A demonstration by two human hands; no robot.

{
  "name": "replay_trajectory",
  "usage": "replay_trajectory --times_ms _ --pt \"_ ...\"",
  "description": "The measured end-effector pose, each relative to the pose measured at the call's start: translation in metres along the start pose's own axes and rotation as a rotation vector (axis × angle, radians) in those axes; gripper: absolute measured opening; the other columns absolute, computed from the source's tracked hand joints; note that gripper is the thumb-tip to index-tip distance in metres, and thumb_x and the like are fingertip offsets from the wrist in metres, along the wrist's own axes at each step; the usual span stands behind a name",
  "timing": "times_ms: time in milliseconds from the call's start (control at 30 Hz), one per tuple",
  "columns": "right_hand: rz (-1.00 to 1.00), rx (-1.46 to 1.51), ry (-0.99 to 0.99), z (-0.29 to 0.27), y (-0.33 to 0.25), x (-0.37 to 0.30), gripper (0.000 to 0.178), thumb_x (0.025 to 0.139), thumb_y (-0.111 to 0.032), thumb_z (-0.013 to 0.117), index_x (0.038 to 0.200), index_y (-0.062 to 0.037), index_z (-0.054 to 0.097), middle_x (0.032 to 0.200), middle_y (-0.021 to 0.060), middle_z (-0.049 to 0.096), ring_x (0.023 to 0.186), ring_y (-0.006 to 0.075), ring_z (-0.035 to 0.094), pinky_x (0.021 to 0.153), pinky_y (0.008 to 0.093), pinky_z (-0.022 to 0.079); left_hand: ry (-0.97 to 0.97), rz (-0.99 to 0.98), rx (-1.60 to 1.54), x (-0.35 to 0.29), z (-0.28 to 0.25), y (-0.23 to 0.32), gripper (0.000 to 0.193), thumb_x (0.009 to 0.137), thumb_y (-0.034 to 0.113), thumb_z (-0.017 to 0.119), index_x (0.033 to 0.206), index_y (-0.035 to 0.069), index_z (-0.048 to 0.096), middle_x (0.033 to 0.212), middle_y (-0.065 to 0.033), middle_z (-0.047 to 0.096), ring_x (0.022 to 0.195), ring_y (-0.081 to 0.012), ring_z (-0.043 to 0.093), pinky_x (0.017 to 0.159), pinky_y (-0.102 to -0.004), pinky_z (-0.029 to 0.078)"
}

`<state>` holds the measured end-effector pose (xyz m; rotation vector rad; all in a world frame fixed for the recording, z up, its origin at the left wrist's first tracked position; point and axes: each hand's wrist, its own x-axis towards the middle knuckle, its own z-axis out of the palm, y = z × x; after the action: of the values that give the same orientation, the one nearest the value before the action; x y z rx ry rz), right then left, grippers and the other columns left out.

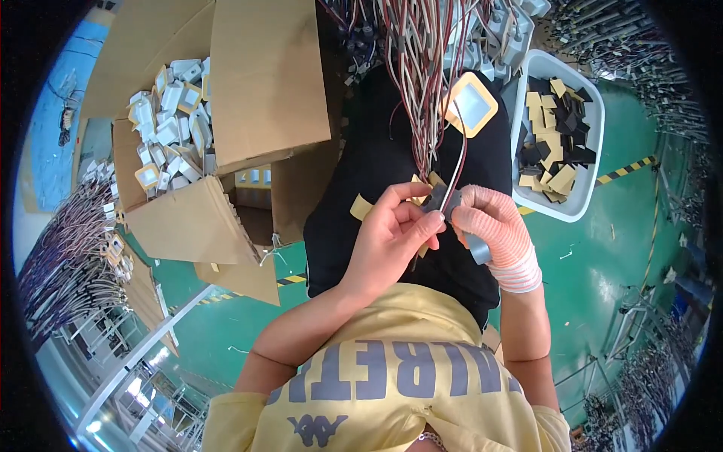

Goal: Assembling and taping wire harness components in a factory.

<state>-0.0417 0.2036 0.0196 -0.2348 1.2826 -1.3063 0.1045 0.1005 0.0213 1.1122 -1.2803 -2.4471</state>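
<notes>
Hands pinching a small dark part on a wire, over the lap.

Left hand (392, 233), bare, and right hand (493, 230), in a pink knit glove, are both closed on the dark part (437, 197), which hangs from a wire bundle (418, 83) beside a yellow-framed square pad (469, 104). This looks like the fitting or peeling step, calling next for a steady fingertip pinch. Cardboard box (263, 83) stands left, white bin (591, 120) right.
</notes>
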Motion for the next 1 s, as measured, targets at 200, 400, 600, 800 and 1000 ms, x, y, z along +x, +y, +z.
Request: replay_trajectory --times_ms 200,400,600,800,1000 --pt "-0.193 -0.190 0.020 -0.001 0.006 -0.009 0.016 0.084 -0.007 0.063 0.096 0.0030 0.063 0.085 0.0027 0.057 0.074 0.0076 0.050 0.067 0.0221 0.041 -0.059 -0.019 -0.011 0.001 -0.004 -0.001 0.026 0.093 0.012 0.059 0.114 -0.002 0.054 0.085 -0.0037 0.061 0.071 -0.0079 0.055 0.065 -0.0210 0.045" --pt "-0.088 -0.159 -0.117 -0.023 -0.007 -0.025 0.057 0.080 -0.026 0.068 0.126 0.0027 0.053 0.078 0.0012 0.051 0.065 0.0085 0.044 0.058 0.0211 0.035 -0.080 0.046 0.125 0.000 0.001 0.002 0.023 0.093 0.011 0.059 0.112 -0.002 0.054 0.085 -0.0032 0.060 0.071 -0.0070 0.055 0.064 -0.0194 0.045" --pt "-0.155 -0.119 -0.032 -0.032 -0.011 -0.022 0.048 0.082 -0.030 0.068 0.116 0.0026 0.059 0.072 0.0006 0.052 0.063 0.0071 0.044 0.058 0.0203 0.035 -0.133 -0.070 -0.062 0.008 -0.014 0.007 0.027 0.093 0.012 0.060 0.115 -0.002 0.053 0.086 -0.0049 0.061 0.071 -0.0071 0.055 0.066 -0.0196 0.046" --pt "-0.153 0.029 -0.087 0.000 -0.002 -0.006 0.015 0.089 -0.009 0.064 0.099 0.0006 0.060 0.090 0.0084 0.065 0.084 0.0152 0.064 0.081 0.0300 0.051 -0.222 -0.139 -0.154 0.006 -0.012 0.011 0.025 0.092 0.011 0.061 0.113 -0.002 0.054 0.088 -0.0061 0.062 0.071 -0.0070 0.055 0.065 -0.0202 0.046" --pt "-0.141 0.068 0.022 0.010 -0.001 -0.010 0.018 0.087 -0.010 0.066 0.100 0.0002 0.060 0.090 0.0054 0.065 0.085 0.0112 0.061 0.079 0.0256 0.049 -0.155 -0.018 0.111 0.001 -0.007 0.014 0.024 0.091 0.007 0.061 0.112 -0.003 0.055 0.088 -0.0061 0.063 0.073 -0.0063 0.057 0.066 -0.0197 0.047"
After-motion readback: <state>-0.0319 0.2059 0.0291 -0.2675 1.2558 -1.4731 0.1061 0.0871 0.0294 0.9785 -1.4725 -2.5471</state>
